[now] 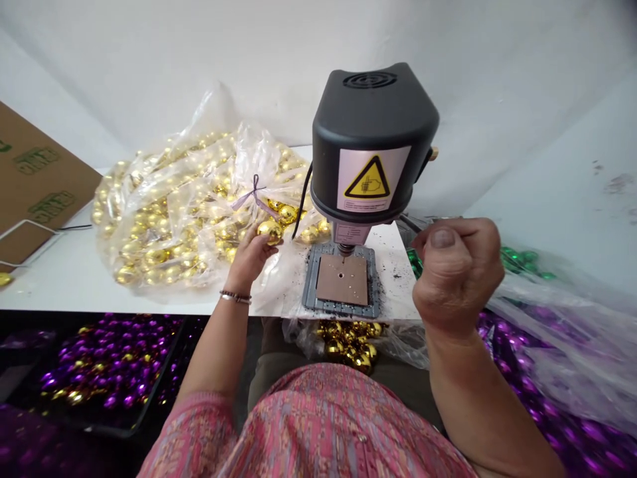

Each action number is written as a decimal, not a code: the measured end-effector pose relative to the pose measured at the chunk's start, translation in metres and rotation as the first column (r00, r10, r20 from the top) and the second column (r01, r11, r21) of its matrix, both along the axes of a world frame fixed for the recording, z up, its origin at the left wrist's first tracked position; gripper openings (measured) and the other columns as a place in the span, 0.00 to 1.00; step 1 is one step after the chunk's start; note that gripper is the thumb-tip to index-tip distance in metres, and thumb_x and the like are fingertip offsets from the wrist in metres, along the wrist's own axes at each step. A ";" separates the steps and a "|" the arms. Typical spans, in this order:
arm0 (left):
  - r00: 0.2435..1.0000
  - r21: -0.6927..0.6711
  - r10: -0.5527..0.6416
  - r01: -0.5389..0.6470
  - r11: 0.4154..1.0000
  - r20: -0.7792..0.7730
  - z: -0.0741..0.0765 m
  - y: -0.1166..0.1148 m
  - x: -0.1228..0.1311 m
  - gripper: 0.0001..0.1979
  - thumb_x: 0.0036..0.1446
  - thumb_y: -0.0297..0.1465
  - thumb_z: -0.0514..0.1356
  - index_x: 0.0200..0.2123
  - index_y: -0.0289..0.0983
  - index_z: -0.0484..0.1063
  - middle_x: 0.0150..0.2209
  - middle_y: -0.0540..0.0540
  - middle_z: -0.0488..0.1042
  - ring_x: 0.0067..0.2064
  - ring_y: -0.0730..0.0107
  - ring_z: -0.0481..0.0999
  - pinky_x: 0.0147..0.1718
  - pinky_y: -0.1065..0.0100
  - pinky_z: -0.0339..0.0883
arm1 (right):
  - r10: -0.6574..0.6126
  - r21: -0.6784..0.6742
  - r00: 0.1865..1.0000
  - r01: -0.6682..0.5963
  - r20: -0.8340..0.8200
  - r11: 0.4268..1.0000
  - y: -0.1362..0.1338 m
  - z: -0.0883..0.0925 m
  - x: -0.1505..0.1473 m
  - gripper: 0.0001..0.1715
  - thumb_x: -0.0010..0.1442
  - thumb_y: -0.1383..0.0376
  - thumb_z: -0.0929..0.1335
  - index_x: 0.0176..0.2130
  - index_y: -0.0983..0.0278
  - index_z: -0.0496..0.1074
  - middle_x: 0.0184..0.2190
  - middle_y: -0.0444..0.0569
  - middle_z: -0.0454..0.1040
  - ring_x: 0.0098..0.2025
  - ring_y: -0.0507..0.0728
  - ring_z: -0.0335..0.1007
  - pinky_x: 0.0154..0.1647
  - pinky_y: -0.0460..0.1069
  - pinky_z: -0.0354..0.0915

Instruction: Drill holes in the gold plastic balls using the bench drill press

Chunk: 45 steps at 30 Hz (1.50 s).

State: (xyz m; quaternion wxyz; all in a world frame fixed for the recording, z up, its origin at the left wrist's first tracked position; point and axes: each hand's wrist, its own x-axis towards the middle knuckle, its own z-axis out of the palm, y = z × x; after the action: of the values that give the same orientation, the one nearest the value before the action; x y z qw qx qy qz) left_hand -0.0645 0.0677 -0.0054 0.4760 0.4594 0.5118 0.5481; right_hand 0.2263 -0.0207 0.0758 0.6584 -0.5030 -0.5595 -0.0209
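- My left hand [250, 261] pinches the gold ball [270, 230]: probably light, slick, brittle; hold its sides gently.
- My right hand [456, 273] is clamped around the lever [411, 224].

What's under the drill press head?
A square brown board with a small hole, lying on the grey base plate; dark bits are scattered around. The board covers the plate's middle, so that part can't be seen.

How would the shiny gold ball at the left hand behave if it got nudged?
The shiny gold ball looks round, so it would probably roll at a slight push. Its mirror-like surface looks smooth, so the left hand may find it slippery. It's perhaps light, since similar gold balls fill a flimsy-looking plastic bag, though weight doesn't show.
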 end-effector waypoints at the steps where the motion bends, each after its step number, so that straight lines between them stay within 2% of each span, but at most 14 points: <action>1: 0.985 -0.009 -0.084 0.087 0.996 0.151 0.004 -0.011 0.003 0.29 0.50 0.41 0.66 0.54 0.40 0.69 0.36 0.49 0.75 0.33 0.71 0.76 0.31 0.71 0.69 | -0.002 0.001 1.000 0.002 -0.006 1.000 0.000 0.000 0.000 0.17 0.67 0.53 0.62 0.33 0.60 0.69 0.23 0.41 0.67 0.25 0.48 0.62 0.27 0.47 0.58; 3: 0.921 -0.031 -0.191 0.214 0.976 0.341 0.009 -0.031 0.011 0.29 0.47 0.41 0.69 0.52 0.41 0.70 0.36 0.49 0.76 0.32 0.72 0.77 0.28 0.73 0.67 | -0.007 0.005 1.000 0.007 -0.014 1.000 -0.001 0.000 -0.001 0.17 0.67 0.54 0.62 0.33 0.60 0.69 0.23 0.41 0.67 0.26 0.48 0.62 0.27 0.47 0.58; 5: 0.872 -0.069 -0.224 0.281 0.957 0.436 0.009 -0.045 0.022 0.29 0.45 0.41 0.71 0.50 0.40 0.70 0.37 0.47 0.77 0.31 0.73 0.77 0.27 0.74 0.67 | -0.001 0.010 1.000 0.001 -0.015 1.000 -0.001 0.000 -0.002 0.17 0.67 0.54 0.62 0.33 0.60 0.69 0.24 0.41 0.67 0.26 0.48 0.62 0.28 0.47 0.58; 9: 0.862 -0.140 -0.233 0.326 0.935 0.451 -0.003 -0.060 0.050 0.30 0.46 0.42 0.72 0.52 0.40 0.69 0.39 0.47 0.78 0.32 0.72 0.78 0.29 0.72 0.69 | 0.034 0.034 0.999 -0.034 -0.010 0.999 -0.002 0.002 -0.003 0.16 0.67 0.53 0.62 0.33 0.60 0.68 0.24 0.41 0.68 0.27 0.47 0.64 0.29 0.46 0.61; 13: 0.921 -0.231 -0.250 0.324 0.917 0.300 -0.017 -0.060 0.072 0.32 0.43 0.36 0.73 0.52 0.39 0.69 0.38 0.49 0.77 0.34 0.72 0.78 0.30 0.74 0.69 | 0.076 0.066 0.997 -0.076 0.004 0.995 -0.004 0.006 -0.004 0.15 0.66 0.54 0.63 0.32 0.60 0.67 0.23 0.39 0.66 0.25 0.46 0.61 0.28 0.45 0.60; 17: 0.949 -0.238 -0.316 0.308 0.921 0.004 -0.022 -0.054 0.083 0.28 0.44 0.38 0.72 0.47 0.36 0.70 0.33 0.50 0.75 0.31 0.73 0.74 0.27 0.73 0.66 | 0.090 0.064 0.995 -0.092 0.038 0.994 -0.004 0.008 -0.004 0.15 0.67 0.55 0.62 0.32 0.60 0.66 0.24 0.39 0.66 0.24 0.46 0.61 0.26 0.45 0.61; 19: 0.936 -0.193 -0.309 0.276 0.942 -0.170 -0.022 -0.050 0.087 0.29 0.42 0.39 0.73 0.46 0.36 0.70 0.33 0.50 0.75 0.31 0.71 0.73 0.29 0.70 0.67 | 0.099 0.075 0.994 -0.103 0.055 0.992 -0.004 0.008 -0.003 0.14 0.68 0.56 0.62 0.33 0.60 0.66 0.24 0.39 0.67 0.24 0.45 0.62 0.27 0.45 0.61; 21: 0.900 -0.141 -0.292 0.259 0.955 -0.323 -0.022 -0.048 0.090 0.30 0.40 0.38 0.73 0.47 0.36 0.70 0.36 0.49 0.76 0.36 0.68 0.74 0.36 0.66 0.69 | 0.109 0.088 0.992 -0.114 0.059 0.990 -0.004 0.007 -0.003 0.14 0.68 0.57 0.62 0.33 0.60 0.66 0.24 0.39 0.67 0.24 0.45 0.61 0.27 0.44 0.62; 25: 0.820 -0.102 -0.264 0.247 0.964 -0.508 -0.020 -0.046 0.095 0.30 0.43 0.36 0.72 0.50 0.38 0.70 0.42 0.46 0.77 0.44 0.60 0.75 0.46 0.61 0.69 | 0.119 0.050 0.991 -0.122 0.055 0.991 -0.005 0.008 -0.002 0.16 0.68 0.55 0.61 0.33 0.60 0.66 0.25 0.39 0.66 0.25 0.45 0.62 0.28 0.44 0.63; 30: 0.749 -0.117 -0.292 0.278 0.953 -0.595 -0.012 -0.046 0.101 0.31 0.43 0.34 0.73 0.52 0.39 0.72 0.45 0.46 0.78 0.46 0.58 0.75 0.48 0.60 0.69 | 0.113 -0.057 0.992 -0.110 0.050 0.992 -0.010 0.014 -0.002 0.20 0.68 0.51 0.59 0.32 0.61 0.66 0.25 0.40 0.64 0.26 0.46 0.62 0.30 0.45 0.65; 34: 0.708 -0.106 -0.334 0.347 0.932 -0.621 -0.010 -0.043 0.104 0.30 0.44 0.33 0.73 0.53 0.39 0.73 0.46 0.46 0.78 0.47 0.58 0.76 0.50 0.59 0.68 | 0.135 -0.083 0.990 -0.130 0.050 0.988 -0.009 0.020 -0.001 0.20 0.68 0.51 0.58 0.32 0.61 0.66 0.24 0.40 0.62 0.27 0.45 0.61 0.32 0.45 0.66; 38: 0.651 -0.057 -0.306 0.375 0.925 -0.694 -0.012 -0.039 0.109 0.30 0.44 0.31 0.73 0.52 0.38 0.74 0.49 0.42 0.77 0.51 0.54 0.74 0.55 0.55 0.66 | 0.131 -0.072 0.990 -0.127 0.056 0.989 -0.007 0.024 0.000 0.20 0.68 0.52 0.59 0.32 0.61 0.66 0.24 0.40 0.62 0.26 0.45 0.60 0.32 0.44 0.65; 42: 0.629 -0.035 -0.322 0.424 0.905 -0.707 -0.013 -0.037 0.112 0.26 0.45 0.32 0.72 0.49 0.37 0.76 0.47 0.42 0.77 0.52 0.54 0.73 0.54 0.57 0.66 | 0.126 -0.076 0.991 -0.121 0.051 0.990 -0.007 0.024 0.001 0.20 0.68 0.51 0.59 0.33 0.61 0.66 0.25 0.40 0.62 0.27 0.45 0.60 0.32 0.45 0.65; 45: 0.640 -0.075 -0.384 0.454 0.888 -0.665 -0.015 -0.037 0.112 0.29 0.46 0.32 0.72 0.53 0.36 0.74 0.47 0.43 0.78 0.50 0.56 0.75 0.53 0.57 0.67 | 0.119 -0.080 0.992 -0.114 0.053 0.990 -0.008 0.022 0.001 0.21 0.68 0.50 0.59 0.33 0.61 0.67 0.25 0.40 0.62 0.27 0.45 0.60 0.31 0.45 0.64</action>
State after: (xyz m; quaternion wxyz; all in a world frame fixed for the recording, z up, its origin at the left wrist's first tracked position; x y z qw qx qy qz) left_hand 0.0478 0.0309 -0.0208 0.3528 0.7523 0.4982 0.2476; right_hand 0.2274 -0.0285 0.0980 0.6224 -0.4936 -0.6070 0.0249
